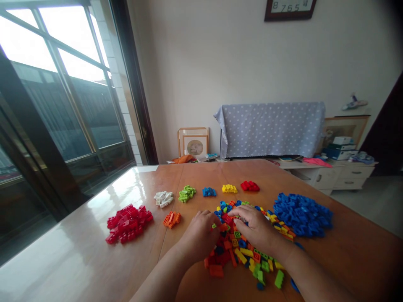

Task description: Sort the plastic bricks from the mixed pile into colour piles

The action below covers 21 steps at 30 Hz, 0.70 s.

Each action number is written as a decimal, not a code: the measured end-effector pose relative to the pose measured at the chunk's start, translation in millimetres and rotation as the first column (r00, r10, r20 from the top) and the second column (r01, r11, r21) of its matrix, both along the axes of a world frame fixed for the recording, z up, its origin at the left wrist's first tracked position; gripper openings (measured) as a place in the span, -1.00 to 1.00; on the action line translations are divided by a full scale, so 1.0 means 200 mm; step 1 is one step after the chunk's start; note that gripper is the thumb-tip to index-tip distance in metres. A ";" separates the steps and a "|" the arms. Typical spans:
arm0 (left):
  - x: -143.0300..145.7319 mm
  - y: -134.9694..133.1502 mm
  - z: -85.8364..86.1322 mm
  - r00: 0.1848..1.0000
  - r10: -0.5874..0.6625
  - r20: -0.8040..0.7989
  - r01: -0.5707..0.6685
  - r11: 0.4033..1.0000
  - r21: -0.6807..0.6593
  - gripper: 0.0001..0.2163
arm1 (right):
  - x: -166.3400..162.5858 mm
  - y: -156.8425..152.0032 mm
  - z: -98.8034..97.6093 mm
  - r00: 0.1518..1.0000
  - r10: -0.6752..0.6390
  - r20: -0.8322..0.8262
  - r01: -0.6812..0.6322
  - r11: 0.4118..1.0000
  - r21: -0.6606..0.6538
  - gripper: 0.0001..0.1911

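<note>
- Mixed pile of toy bricks [235,243]: lies right of centre in the lower half of the frame. Red, orange, yellow, green and blue pieces, loose, many touching.
- Left hand [201,230]: at the pile's left edge, fingers curled. A small light-green piece [214,226] shows at the fingertips; whether it is gripped cannot be told.
- Right hand [256,228]: over the pile's upper part, thumb and forefinger parted near red pieces. Whether anything sits between them cannot be told.
- Step in hand, as judged: both hands picking through the mixed pile. The next move appears to call for a fingertip pinch on one piece, without dragging its neighbours.
- Around the pile, in single colours: orange heap [172,219] left of the left hand; large red heap [129,224] farther left; large blue heap [302,214] just beside the pile, to the right.
- Row above the pile, left to right: white heap [163,199], lime-green heap [187,193], small blue heap [209,192], yellow heap [229,188], small red heap [250,186].
- Support: brown bench [78,264], glossy at left.
- Background: dotted cloth [270,130] right of centre; windows [78,84] upper left.
</note>
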<state>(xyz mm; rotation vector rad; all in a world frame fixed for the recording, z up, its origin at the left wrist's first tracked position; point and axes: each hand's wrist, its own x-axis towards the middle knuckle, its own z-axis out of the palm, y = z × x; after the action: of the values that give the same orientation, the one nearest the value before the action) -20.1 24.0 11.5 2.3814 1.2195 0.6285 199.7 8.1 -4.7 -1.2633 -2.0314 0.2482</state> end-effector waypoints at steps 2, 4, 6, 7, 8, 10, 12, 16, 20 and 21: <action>0.00 0.00 0.00 0.998 0.019 0.052 -0.017 0.999 -0.038 -0.83 | -0.01 0.00 0.00 1.000 0.020 0.010 -0.021 1.000 0.013 -0.72; 0.00 0.01 -0.01 0.995 0.012 0.100 -0.003 0.996 -0.090 -0.83 | -0.02 -0.01 0.00 0.999 0.042 0.026 -0.043 0.999 0.029 -0.68; 0.01 0.01 -0.02 0.988 -0.002 0.152 0.025 0.989 -0.147 -0.83 | -0.03 -0.01 -0.01 0.997 0.061 0.051 -0.064 0.997 0.048 -0.64; 0.01 0.02 -0.02 0.984 -0.003 0.176 0.033 0.985 -0.170 -0.84 | -0.03 -0.01 -0.01 0.995 0.070 0.065 -0.074 0.996 0.058 -0.63; 0.01 0.02 -0.03 0.980 0.004 0.197 0.033 0.982 -0.187 -0.84 | -0.03 -0.01 -0.02 0.994 0.078 0.078 -0.083 0.994 0.068 -0.63; 0.01 0.02 -0.03 0.974 0.028 0.226 0.020 0.978 -0.207 -0.85 | -0.03 0.00 -0.03 0.991 0.087 0.102 -0.095 0.992 0.078 -0.66; 0.01 0.01 -0.03 0.970 0.039 0.239 0.018 0.972 -0.232 -0.86 | -0.02 0.00 -0.05 0.989 0.091 0.120 -0.101 0.991 0.084 -0.71; 0.00 0.00 -0.01 0.989 0.003 0.147 0.022 0.986 -0.168 -0.87 | -0.02 0.02 -0.07 0.985 0.100 0.142 -0.113 0.989 0.092 -0.76; -0.03 -0.01 0.04 0.987 0.104 -0.124 -0.095 0.993 0.074 -0.91 | -0.02 0.01 -0.06 0.989 0.074 0.127 -0.087 0.991 0.098 -0.76; -0.05 -0.01 0.05 0.968 0.170 -0.182 -0.151 0.982 0.114 -0.91 | -0.03 0.00 -0.05 0.991 0.057 0.119 -0.069 0.993 0.100 -0.75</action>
<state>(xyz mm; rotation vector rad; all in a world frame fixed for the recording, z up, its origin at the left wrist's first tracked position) -29.3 22.6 21.5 2.4896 1.5078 0.5288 194.5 8.6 -14.6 -1.1741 -2.1563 0.0991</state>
